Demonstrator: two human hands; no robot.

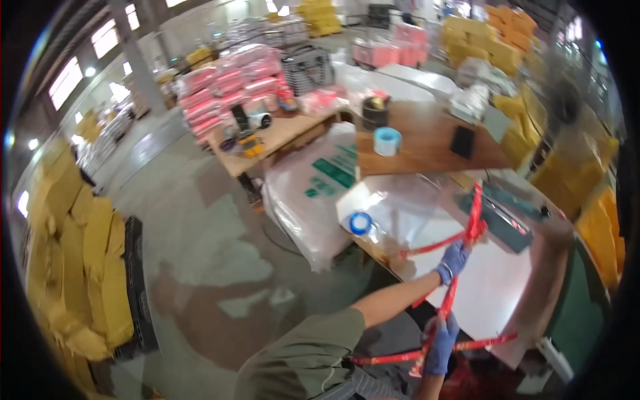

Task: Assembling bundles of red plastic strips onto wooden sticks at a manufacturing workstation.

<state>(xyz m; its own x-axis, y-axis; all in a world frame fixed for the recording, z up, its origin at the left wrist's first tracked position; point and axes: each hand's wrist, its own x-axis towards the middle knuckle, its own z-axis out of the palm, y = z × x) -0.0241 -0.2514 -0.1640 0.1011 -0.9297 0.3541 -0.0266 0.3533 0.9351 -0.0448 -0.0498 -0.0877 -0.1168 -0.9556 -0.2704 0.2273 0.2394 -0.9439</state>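
Note:
Over the white work table point(497, 290) I hold a long, narrow red strip point(451, 298) with small light markings. Shorter red lengths cross it near both of its ends; how they join is blurred. My left hand point(454, 259), in a blue-grey glove, is closed around the strip near the far crossing. Closer to my body, my right hand point(441, 343) in a similar glove grips it beside the near crossing, where a red length point(485, 342) sticks out to the right. Beyond my left hand lies a long grey-green machine point(500, 221), possibly a bag sealer.
A blue tape roll point(361, 223) sits at the table's left edge. On the brown board point(433, 150) behind are a pale blue roll point(387, 141) and a black flat item point(462, 142). Wrapped pink packs point(230, 80) stand behind a side table. Yellow stacks point(83, 260) rise at left.

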